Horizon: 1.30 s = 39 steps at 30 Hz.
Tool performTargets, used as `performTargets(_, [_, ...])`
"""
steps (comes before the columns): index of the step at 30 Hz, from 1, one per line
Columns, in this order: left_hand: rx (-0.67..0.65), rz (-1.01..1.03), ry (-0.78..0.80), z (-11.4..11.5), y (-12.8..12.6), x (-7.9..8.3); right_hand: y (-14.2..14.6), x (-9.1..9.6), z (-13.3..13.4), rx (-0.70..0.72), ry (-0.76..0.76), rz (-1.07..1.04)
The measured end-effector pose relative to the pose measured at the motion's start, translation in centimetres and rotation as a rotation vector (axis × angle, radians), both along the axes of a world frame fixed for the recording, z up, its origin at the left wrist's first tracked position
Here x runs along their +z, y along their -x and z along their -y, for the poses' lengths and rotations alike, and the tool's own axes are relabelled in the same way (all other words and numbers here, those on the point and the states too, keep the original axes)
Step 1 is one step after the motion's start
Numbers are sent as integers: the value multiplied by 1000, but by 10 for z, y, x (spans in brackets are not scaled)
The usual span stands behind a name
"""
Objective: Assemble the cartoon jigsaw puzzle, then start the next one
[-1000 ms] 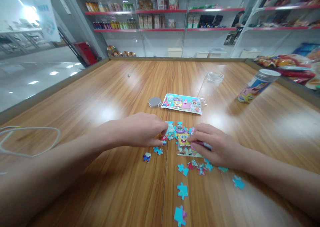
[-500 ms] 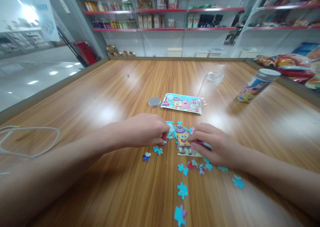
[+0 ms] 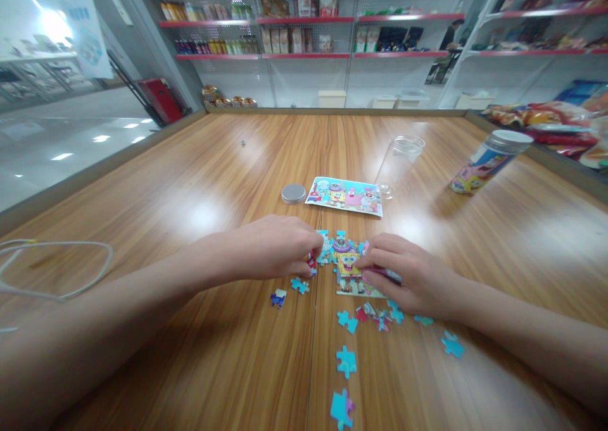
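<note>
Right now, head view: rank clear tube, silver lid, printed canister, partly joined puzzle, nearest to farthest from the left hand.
From the left hand:
1. Partly joined puzzle: at its fingertips.
2. Silver lid: beyond the hand.
3. Clear tube: back right.
4. Printed canister: far right.

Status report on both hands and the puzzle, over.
Left hand at red piece. Puzzle partly joined, right hand covering its right side. Loose pieces close in front.
</note>
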<state>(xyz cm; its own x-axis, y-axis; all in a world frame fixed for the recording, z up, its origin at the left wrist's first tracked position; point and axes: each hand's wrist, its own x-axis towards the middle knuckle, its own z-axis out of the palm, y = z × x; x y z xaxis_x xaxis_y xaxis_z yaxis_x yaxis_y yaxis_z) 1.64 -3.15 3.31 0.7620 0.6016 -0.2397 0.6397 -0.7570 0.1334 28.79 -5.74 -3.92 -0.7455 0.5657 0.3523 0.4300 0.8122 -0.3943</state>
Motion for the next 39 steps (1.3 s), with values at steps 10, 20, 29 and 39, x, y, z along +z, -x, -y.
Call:
performTargets(10, [8, -16, 10, 0, 1, -1, 0, 1, 1, 2, 2, 8])
performTargets(20, [27, 37, 6, -3, 4, 3, -1, 2, 1, -1, -1, 9])
performTargets(29, [5, 40, -17, 0, 2, -2, -1, -1, 0, 0, -9, 0])
performTargets(39, [30, 2, -67, 4, -3, -4, 0, 3, 1, 0, -11, 8])
